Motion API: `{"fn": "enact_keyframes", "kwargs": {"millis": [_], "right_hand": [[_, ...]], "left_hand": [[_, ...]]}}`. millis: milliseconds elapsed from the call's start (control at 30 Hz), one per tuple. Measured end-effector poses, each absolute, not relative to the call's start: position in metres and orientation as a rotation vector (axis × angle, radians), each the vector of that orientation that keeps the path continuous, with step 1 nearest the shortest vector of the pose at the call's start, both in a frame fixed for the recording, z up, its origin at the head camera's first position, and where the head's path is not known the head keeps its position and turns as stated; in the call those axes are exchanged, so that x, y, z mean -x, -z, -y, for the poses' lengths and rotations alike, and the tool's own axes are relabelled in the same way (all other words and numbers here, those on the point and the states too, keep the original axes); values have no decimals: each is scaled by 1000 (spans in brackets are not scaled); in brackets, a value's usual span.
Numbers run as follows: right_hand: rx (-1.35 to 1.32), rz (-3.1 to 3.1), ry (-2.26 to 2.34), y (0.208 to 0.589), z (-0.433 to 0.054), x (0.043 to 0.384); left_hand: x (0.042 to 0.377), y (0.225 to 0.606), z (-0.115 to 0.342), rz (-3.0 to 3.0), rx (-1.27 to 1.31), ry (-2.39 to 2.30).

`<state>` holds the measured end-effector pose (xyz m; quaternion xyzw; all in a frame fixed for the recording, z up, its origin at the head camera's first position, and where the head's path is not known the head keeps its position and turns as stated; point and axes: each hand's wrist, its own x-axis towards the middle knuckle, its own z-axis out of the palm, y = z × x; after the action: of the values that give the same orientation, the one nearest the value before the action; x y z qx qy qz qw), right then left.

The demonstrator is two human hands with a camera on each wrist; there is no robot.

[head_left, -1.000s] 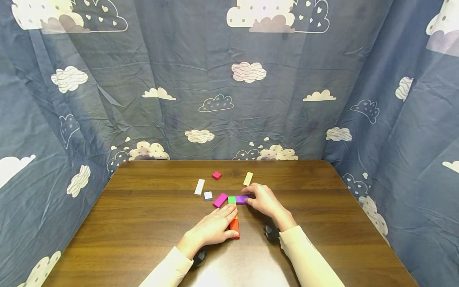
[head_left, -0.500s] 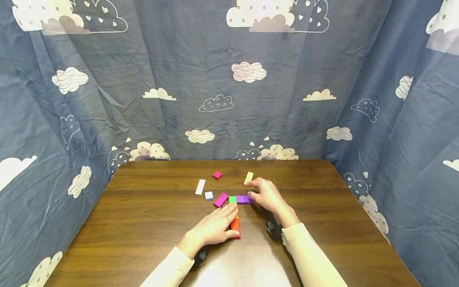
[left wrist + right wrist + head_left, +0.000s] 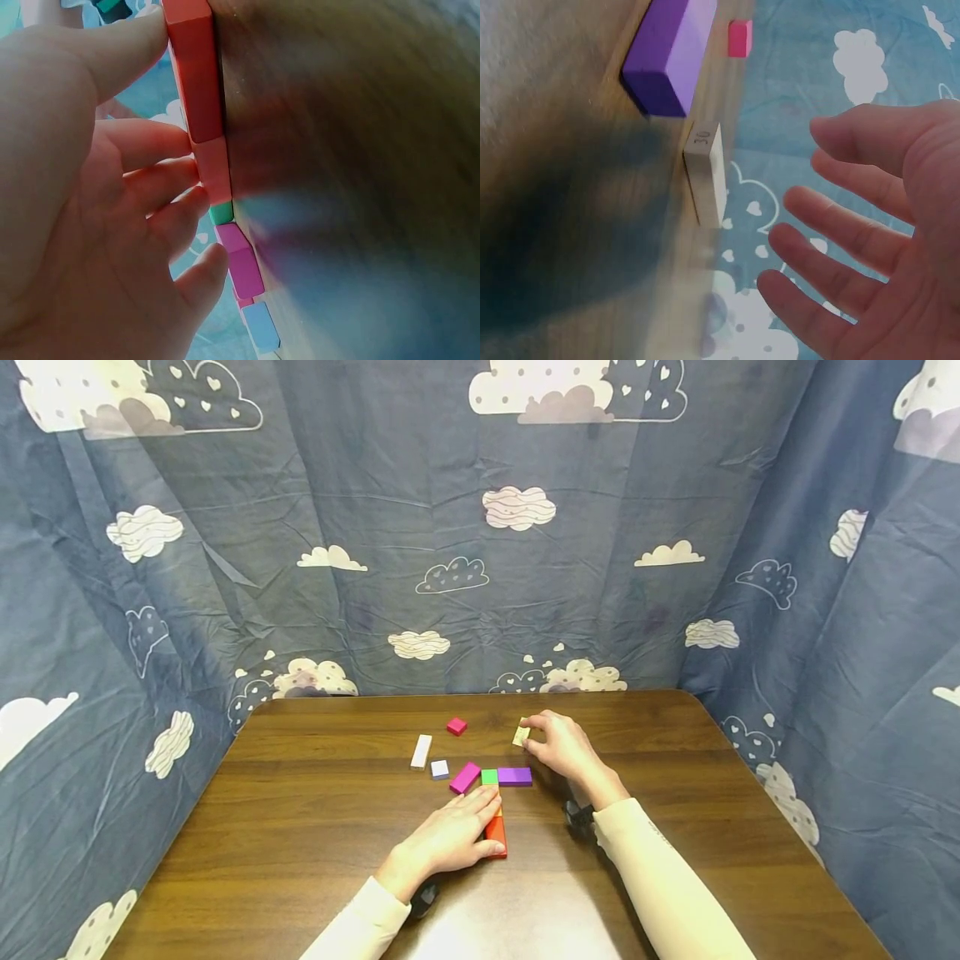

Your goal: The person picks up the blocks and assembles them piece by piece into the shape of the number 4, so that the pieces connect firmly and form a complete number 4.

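My left hand lies with extended fingers on a row of blocks: a red block, an orange block partly under the fingers, and a green block at the far end. A purple block extends rightward from the green one. Over the far right, my right hand hovers beside a pale wooden block, thumb and fingers spread. In the right wrist view a gap separates those fingers from the wooden block, which bears a printed mark.
Left of the row lie a magenta block, a small pale-blue block, a white block and a small pinkish-red block. A cloud-patterned curtain hangs behind the brown table.
My right hand has let go of the purple block and moved away and up the table to the pale wooden block. My left hand stays on the row.
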<state>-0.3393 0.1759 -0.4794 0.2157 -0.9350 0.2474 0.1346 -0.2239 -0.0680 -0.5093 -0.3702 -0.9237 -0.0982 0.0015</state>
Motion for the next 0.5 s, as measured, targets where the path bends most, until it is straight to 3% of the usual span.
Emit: {"fn": "enact_keyframes", "kwargs": {"millis": [500], "right_hand": [[-631,2778,-735,476,-178,370]], "left_hand": [[225,512,68,2915,1145,300]]}}
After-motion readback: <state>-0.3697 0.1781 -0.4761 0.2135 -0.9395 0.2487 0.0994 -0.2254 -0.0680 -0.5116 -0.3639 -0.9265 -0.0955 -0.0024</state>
